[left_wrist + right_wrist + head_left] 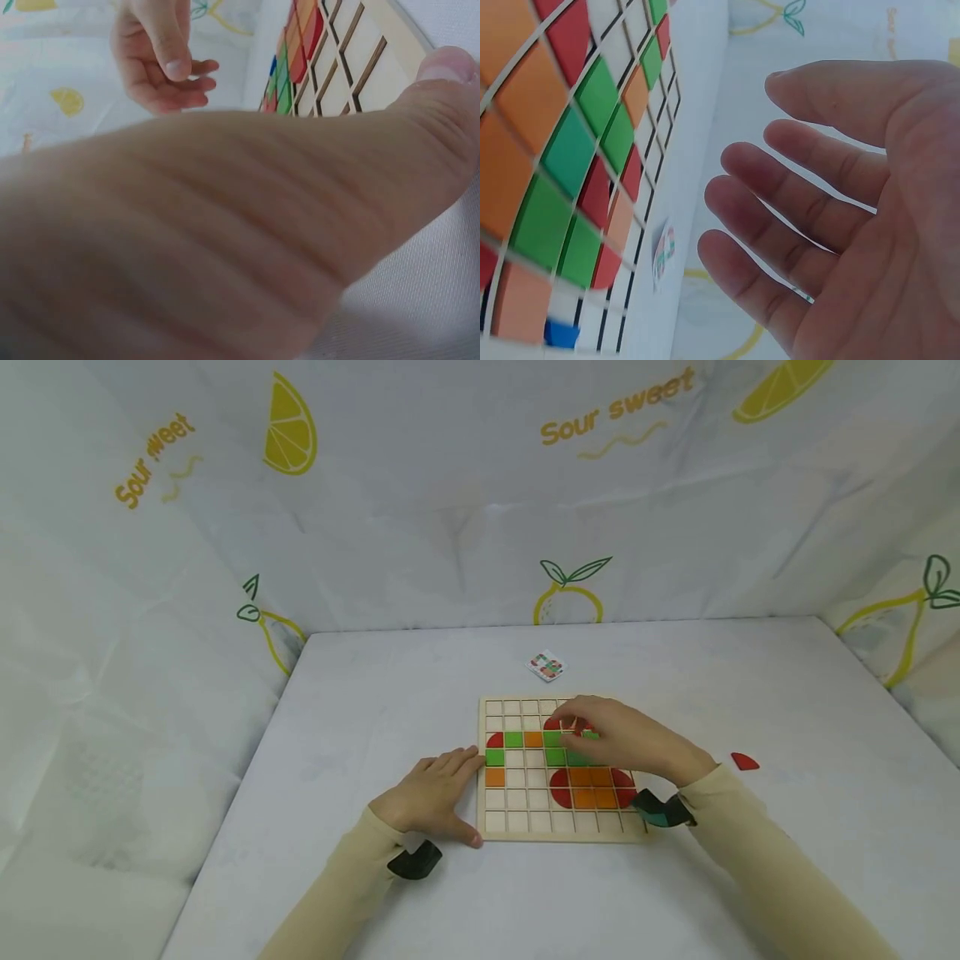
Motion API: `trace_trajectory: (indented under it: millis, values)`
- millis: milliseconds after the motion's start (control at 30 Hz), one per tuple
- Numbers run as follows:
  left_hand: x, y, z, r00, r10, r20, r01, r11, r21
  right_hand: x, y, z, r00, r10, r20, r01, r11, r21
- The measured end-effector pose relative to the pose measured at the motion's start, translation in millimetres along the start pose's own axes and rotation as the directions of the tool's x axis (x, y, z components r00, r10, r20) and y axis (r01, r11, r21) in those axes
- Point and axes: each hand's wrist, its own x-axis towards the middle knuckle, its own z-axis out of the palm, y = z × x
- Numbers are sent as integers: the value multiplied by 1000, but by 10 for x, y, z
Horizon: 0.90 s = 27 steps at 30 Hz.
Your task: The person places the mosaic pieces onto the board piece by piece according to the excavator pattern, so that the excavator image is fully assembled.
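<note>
A pale wooden grid board [566, 837] lies on the table, with coloured tiles set in many of its cells. My left hand [433, 797] rests flat on the table by its left side, fingertips and thumb at the frame. Over the upper right part hovers my right hand [622, 735], hiding some cells. Its fingers are spread and slightly bent in the right wrist view, with nothing between them. Beneath it are green tiles [553, 757], and nearer me a block of orange tiles [592, 787] with red rounded tiles [560, 788] at either side.
A small patterned card [547, 666] lies behind the board. One loose red quarter-round tile [745, 762] is on the table to the right. White cloth [420, 527] printed with lemons hangs behind and at the sides.
</note>
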Motion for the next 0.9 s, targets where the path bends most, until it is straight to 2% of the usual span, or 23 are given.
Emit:
trace_trajectory:
  millis: [233,467,667,900]
  values:
    - [18,1,7,1000,-8,-1,8,1000,6,-262,217,-195,998,33,-49,-34,999,-26]
    - [25,-8,29,1000,-16,4,16,1000,12,-510,415,-362,989,118,-93,-124,990,-70]
    - [33,-1,28,1000,-11,0,11,1000,7,-759,633,-471,979,156,-129,-168,981,-92]
    - [23,0,15,1000,1,-8,-1,1000,1,-965,885,-522,963,250,-102,-253,968,-13]
